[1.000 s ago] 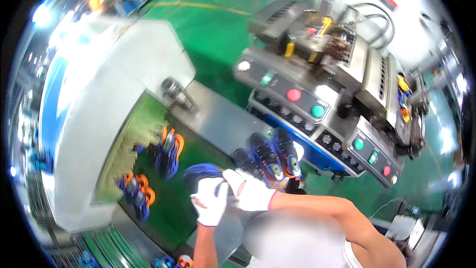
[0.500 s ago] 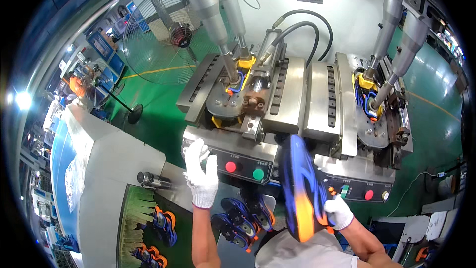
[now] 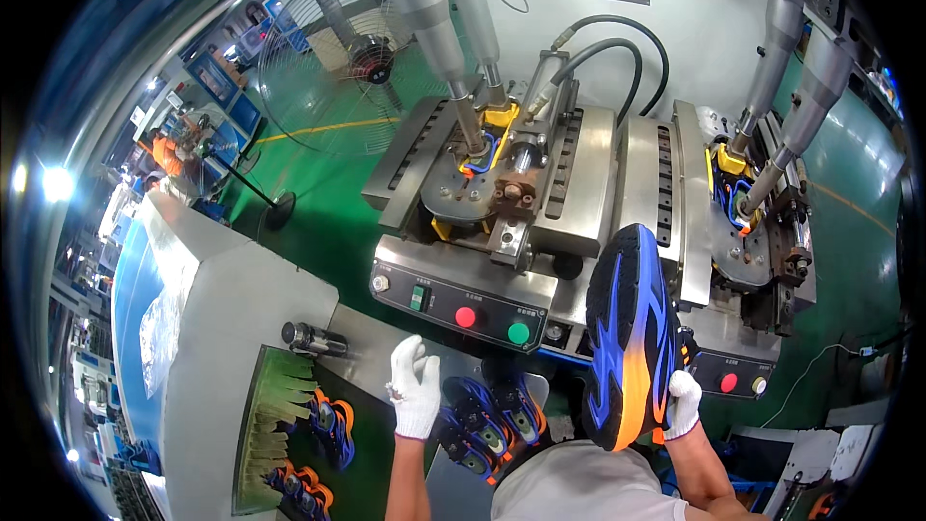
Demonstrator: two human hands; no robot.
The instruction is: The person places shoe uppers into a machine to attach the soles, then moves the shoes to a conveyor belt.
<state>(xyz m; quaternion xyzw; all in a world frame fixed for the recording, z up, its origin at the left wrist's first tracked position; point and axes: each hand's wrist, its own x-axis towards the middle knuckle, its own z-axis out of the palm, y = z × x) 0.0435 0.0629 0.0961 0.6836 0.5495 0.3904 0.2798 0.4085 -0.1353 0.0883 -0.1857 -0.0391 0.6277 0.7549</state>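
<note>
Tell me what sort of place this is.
Probably a shoe factory: a steel machine with push buttons, similar shoes on a green belt beside a fringed curtain, and another shoe in the gloved right hand.

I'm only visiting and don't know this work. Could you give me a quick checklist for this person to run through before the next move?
1. Shoe in hand: ok. The right hand holds the blue, orange and black shoe.
2. Other hand free: ok. The left hand is raised, seemingly holding nothing.
3. Gloves on both hands: ok. Both are white.
4. Left control panel unobstructed: ok. Its red button and green button show clearly.
5. Right control panel fully visible: not ok. The held shoe blocks part of it.
6. Machine at rest: cannot tell from this picture.
</note>
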